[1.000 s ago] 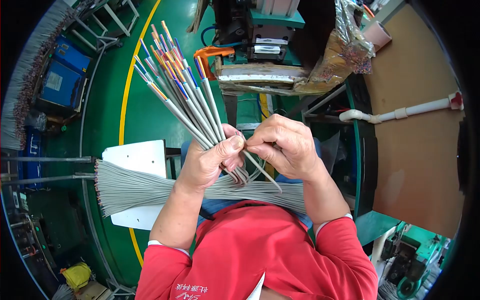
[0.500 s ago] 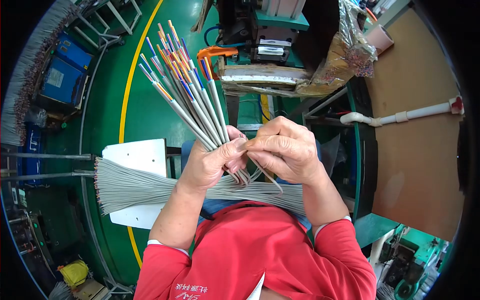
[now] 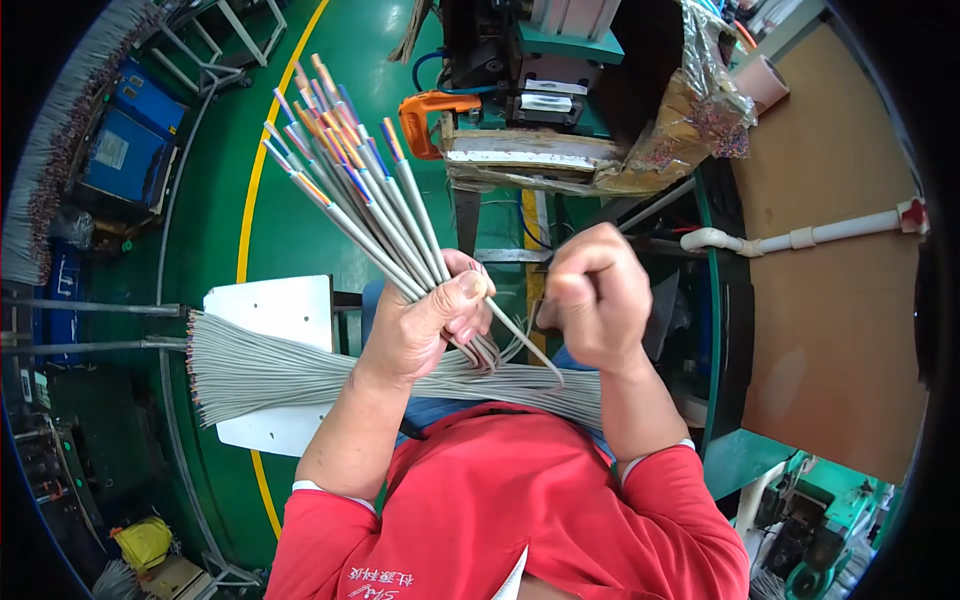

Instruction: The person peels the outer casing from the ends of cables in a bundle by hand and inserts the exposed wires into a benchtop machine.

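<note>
Nearest me, at the bottom of the frame, is a red shirt [image 3: 500, 490], its wearer's forearms raised toward the centre. Just left of centre, the left hand [image 3: 432, 318] is closed around a bunch of grey cables [image 3: 400, 225], thumb laid across the front. The cables fan toward the upper left, their stripped tips [image 3: 335, 125] showing orange, blue and white wires. One cable [image 3: 525, 340] slants out below the thumb, toward the lower right. The right hand [image 3: 600, 300], right of centre, is curled and blurred, apart from the bunch; I can't tell whether its fingers grip anything.

Below both hands, a larger bundle [image 3: 275, 370] of grey cables lies across the lap, its left end spread over a white board [image 3: 270, 300]. Farther off, a brown panel [image 3: 840, 340] fills the right side, a white pipe [image 3: 835, 230] crossing it. At upper centre, an orange clamp [image 3: 420, 125] sits by the worn edge of a bench [image 3: 530, 150]. Blue bins [image 3: 125, 155] stand at upper left, beyond the yellow line [image 3: 246, 200] on the green floor [image 3: 200, 250].
</note>
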### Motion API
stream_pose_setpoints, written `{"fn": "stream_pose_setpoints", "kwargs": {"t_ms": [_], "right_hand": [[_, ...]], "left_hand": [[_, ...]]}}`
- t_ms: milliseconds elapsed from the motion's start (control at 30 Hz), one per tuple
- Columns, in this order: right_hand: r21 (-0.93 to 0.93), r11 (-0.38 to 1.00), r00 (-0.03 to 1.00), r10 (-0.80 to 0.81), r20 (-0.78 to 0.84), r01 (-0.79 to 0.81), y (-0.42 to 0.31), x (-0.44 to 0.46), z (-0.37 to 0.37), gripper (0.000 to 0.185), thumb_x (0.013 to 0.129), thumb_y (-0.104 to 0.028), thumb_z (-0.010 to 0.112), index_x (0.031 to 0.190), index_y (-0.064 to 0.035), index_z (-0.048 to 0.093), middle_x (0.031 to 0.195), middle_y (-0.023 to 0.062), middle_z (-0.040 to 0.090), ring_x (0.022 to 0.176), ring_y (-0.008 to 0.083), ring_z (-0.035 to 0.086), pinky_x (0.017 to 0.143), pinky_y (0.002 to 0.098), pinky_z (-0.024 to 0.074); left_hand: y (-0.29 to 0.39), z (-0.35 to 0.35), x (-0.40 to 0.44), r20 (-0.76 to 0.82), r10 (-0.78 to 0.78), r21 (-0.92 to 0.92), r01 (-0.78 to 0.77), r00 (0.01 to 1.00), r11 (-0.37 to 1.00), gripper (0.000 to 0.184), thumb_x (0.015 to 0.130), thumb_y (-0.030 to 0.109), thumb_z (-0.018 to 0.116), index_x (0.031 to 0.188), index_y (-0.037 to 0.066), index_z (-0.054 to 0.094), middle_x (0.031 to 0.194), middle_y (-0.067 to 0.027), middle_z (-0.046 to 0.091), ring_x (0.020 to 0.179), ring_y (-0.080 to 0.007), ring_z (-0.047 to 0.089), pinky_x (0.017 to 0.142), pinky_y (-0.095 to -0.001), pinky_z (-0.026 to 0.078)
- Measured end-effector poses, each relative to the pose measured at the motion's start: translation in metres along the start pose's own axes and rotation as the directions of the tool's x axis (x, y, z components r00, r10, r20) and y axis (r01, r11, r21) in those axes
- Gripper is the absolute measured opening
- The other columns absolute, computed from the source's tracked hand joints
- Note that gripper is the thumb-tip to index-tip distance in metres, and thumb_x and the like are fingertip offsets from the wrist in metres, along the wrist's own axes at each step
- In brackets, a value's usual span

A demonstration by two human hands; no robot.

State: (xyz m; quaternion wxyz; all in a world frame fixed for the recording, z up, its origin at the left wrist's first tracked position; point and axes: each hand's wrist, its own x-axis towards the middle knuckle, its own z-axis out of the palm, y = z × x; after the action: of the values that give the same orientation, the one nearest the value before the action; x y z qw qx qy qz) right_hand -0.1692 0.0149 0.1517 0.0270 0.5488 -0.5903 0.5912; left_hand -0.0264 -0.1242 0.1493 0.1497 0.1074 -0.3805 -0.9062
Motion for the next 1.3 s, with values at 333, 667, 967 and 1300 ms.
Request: {"fn": "stream_pose_setpoints", "kwargs": {"t_ms": [333,667,967,1300], "right_hand": [[0.075,0.975,0.960,0.192,0.203,-0.211,-0.010,-0.028,0.012,0.012,0.094,-0.009,0.064,0.086,-0.0004,0.063,0.068,0.0030,0.062,0.052,0.0082,0.053,0.049,0.0243,0.0412],[0.302,0.869,0.920,0.375,0.115,-0.392,-0.018,-0.035,0.017,0.013,0.095,-0.008,0.062,0.084,-0.0011,0.063,0.064,0.0018,0.062,0.054,0.0069,0.055,0.048,0.0235,0.0408],[0.237,0.892,0.918,0.343,0.196,-0.384,-0.020,-0.027,0.002,0.013,0.092,-0.007,0.066,0.081,-0.0001,0.063,0.065,0.0049,0.061,0.054,0.0107,0.056,0.050,0.0261,0.0432],[0.164,0.913,0.924,0.350,0.153,-0.373,-0.025,-0.024,0.015,0.013,0.089,-0.006,0.067,0.078,-0.0005,0.062,0.065,0.0064,0.062,0.055,0.0123,0.059,0.050,0.0274,0.0441]], "left_hand": [[-0.006,0.000,0.005,-0.091,0.156,0.158,-0.141,0.984,0.977,0.016,0.093,0.013,0.066,0.096,-0.002,0.061,0.072,-0.0028,0.057,0.055,-0.0089,0.050,0.055,-0.0264,0.044],[0.004,0.001,0.006,-0.083,0.107,0.194,-0.089,0.991,0.977,0.019,0.092,0.015,0.067,0.095,0.001,0.055,0.065,-0.0020,0.050,0.056,-0.0113,0.049,0.059,-0.0286,0.045],[0.002,-0.002,0.006,0.014,0.052,0.359,-0.054,0.999,0.932,0.018,0.088,0.010,0.071,0.093,0.001,0.056,0.070,-0.0075,0.058,0.060,-0.0136,0.053,0.059,-0.0287,0.046],[-0.001,0.002,0.008,-0.044,0.059,0.205,-0.048,0.997,0.978,0.014,0.084,0.006,0.066,0.092,0.002,0.056,0.070,-0.0068,0.056,0.058,-0.0136,0.052,0.060,-0.0291,0.048]]}}
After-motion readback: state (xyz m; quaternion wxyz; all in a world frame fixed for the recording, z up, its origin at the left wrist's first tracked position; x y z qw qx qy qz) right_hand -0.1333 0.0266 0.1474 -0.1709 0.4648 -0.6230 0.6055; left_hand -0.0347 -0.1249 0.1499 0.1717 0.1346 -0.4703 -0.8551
